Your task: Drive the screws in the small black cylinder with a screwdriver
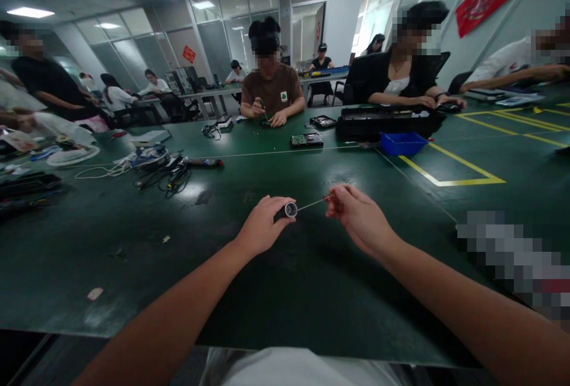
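Note:
Between the thumb and fingers of my left hand [262,222] is a small dark cylinder [291,210], its round, silver-rimmed end turned toward me. My right hand [354,214] is closed around the handle of a thin screwdriver [310,204], and most of that handle is hidden by the fingers. The metal shaft runs leftward to the cylinder, its tip at or very near the right side of the rim; whether it touches cannot be made out. Both hands are held above the green table [267,309].
A blue tray [403,143] stands beyond my right hand, before a long black casing [387,122]. A circuit board unit [307,140] lies farther ahead. Tangled cables [171,175] and a dark rod [202,163] lie at left. Across the table a person [272,92] works with a tool.

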Available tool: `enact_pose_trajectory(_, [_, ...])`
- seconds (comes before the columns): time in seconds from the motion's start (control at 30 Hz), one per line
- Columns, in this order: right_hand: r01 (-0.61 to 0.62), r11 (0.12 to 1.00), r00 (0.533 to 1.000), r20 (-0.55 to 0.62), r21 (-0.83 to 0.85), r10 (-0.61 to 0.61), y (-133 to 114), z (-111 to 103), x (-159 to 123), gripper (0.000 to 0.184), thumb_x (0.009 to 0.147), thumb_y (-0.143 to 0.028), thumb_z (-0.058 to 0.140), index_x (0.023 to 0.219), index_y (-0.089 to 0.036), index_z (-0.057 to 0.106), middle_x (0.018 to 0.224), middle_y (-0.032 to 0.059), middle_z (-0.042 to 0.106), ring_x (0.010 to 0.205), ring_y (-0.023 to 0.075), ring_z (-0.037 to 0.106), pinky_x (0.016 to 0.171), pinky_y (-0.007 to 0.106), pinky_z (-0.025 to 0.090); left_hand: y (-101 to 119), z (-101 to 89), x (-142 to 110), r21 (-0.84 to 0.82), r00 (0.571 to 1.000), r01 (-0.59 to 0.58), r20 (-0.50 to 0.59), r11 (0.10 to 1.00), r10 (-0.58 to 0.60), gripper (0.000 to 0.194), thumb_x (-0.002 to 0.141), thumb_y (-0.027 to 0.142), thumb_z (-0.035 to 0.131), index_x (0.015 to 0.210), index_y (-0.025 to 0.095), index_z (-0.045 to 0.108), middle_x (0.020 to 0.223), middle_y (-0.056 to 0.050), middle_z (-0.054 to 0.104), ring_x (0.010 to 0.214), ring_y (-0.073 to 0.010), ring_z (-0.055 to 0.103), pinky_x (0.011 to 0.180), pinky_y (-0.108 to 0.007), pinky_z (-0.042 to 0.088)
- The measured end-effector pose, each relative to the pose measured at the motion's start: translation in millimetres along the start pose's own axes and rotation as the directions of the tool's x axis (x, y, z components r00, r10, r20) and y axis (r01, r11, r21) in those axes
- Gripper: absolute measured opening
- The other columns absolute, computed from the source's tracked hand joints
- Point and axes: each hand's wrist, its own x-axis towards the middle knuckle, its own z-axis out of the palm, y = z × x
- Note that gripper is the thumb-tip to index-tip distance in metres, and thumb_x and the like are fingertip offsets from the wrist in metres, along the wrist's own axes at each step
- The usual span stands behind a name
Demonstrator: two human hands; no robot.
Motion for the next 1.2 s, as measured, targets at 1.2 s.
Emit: enact_pose_trajectory(1.2, [0.403,0.728,0.913,0.187,-0.555,-0.363,-14.6,7.6,-27.8,0.015,0.1,-0.033,0.045,0.104,-0.021,0.054,0.086,0.0043,0.07,0.08,0.0189,0.07,0.07,0.032,0.053,-8.4,3.4,-2.9,0.02,1.0,0.011,-0.015,1.0,-0.01,0.036,0.086,0.032,0.071,0.121,0.027,0.065,0.123,-0.003,0.068,0.116,-0.0236,0.061,0.115,-0.05,0.032])
